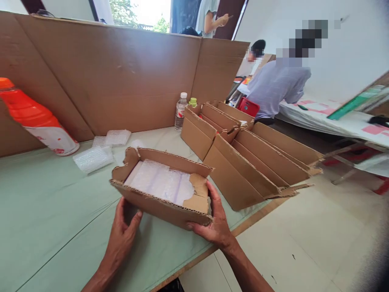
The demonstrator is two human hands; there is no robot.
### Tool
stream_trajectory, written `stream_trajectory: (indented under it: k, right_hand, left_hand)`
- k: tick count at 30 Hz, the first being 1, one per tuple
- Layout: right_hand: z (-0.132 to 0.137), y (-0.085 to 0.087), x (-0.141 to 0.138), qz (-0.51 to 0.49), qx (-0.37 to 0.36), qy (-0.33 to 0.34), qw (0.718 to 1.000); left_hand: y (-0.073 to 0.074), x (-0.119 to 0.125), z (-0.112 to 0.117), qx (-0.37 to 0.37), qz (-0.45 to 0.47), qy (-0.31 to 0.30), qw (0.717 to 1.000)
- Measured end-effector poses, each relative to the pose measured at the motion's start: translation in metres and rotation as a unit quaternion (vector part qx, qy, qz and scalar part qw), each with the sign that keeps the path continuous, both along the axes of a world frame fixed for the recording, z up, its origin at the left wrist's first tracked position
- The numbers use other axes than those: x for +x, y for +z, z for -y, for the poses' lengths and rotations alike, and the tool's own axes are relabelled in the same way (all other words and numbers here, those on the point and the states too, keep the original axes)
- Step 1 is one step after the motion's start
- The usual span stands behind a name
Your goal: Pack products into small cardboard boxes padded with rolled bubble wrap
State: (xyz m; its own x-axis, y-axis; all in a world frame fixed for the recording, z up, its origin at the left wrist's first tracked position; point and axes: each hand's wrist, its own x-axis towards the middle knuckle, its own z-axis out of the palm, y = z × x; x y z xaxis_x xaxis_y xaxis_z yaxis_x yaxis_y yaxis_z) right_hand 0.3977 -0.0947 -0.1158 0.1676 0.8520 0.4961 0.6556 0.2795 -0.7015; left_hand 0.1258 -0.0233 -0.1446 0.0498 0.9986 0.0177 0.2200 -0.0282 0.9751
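Note:
A small open-topped cardboard box (164, 209) is tilted slightly over the near part of the table. Inside it lie pieces of bubble wrap (158, 180) in a row and a bare cardboard flap at the right end. My right hand (217, 223) grips that right end, thumb on the near side and fingers around the far corner. At the lower left of the box, my left hand (124, 231) curves against its underside, thumb apart from the fingers, whose tips are partly hidden. Beyond the box, more bubble wrap pieces (92, 159) lie on the table.
Several open cardboard boxes (240, 174) stand at the right table edge. A water bottle (181, 111) is behind them. An orange-and-white bottle (39, 119) stands left, before a tall cardboard screen (136, 77). A person (278, 87) sits at another table to the right; others are farther back.

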Motion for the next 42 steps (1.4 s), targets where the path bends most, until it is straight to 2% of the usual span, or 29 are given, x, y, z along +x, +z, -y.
stream_trajectory:
  k: [3,6,9,12,15,18,24,29,33,37,42]
  right_hand:
    - [-0.002,-0.005,0.006,-0.008,0.017,-0.052,0.998]
    - [-0.013,-0.006,0.012,-0.017,0.031,-0.101,0.994]
    - [-0.031,-0.003,0.016,-0.024,0.032,-0.137,0.990]
    - [-0.050,0.003,0.016,-0.033,0.028,-0.153,0.987]
    - [-0.066,0.007,0.018,-0.026,0.037,-0.143,0.989]
    - [-0.077,0.005,0.021,-0.008,0.050,-0.121,0.991]
    - [-0.088,-0.011,0.021,-0.020,0.030,-0.113,0.993]
    - [-0.093,-0.031,0.018,-0.047,0.011,-0.127,0.991]
    - [-0.094,-0.040,0.016,-0.065,0.017,-0.133,0.989]
    - [-0.093,-0.044,0.014,-0.067,0.021,-0.133,0.989]
    - [-0.093,-0.050,0.011,-0.070,0.026,-0.123,0.990]
  left_hand:
    - [-0.004,0.020,0.002,0.047,-0.009,-0.022,0.999]
    - [-0.007,0.040,0.001,0.045,-0.019,-0.109,0.993]
    - [-0.007,0.061,-0.007,0.050,-0.064,-0.176,0.981]
    - [-0.003,0.081,-0.023,0.066,-0.107,-0.211,0.969]
    - [0.000,0.096,-0.043,0.088,-0.139,-0.210,0.964]
    - [-0.004,0.105,-0.064,0.112,-0.140,-0.196,0.964]
    - [-0.019,0.117,-0.095,0.138,-0.117,-0.188,0.965]
    - [-0.030,0.118,-0.094,0.189,-0.147,-0.159,0.958]
    - [-0.034,0.117,-0.090,0.228,-0.179,-0.148,0.945]
    - [-0.031,0.117,-0.090,0.232,-0.179,-0.163,0.942]
    - [-0.020,0.122,-0.099,0.179,-0.139,-0.174,0.958]
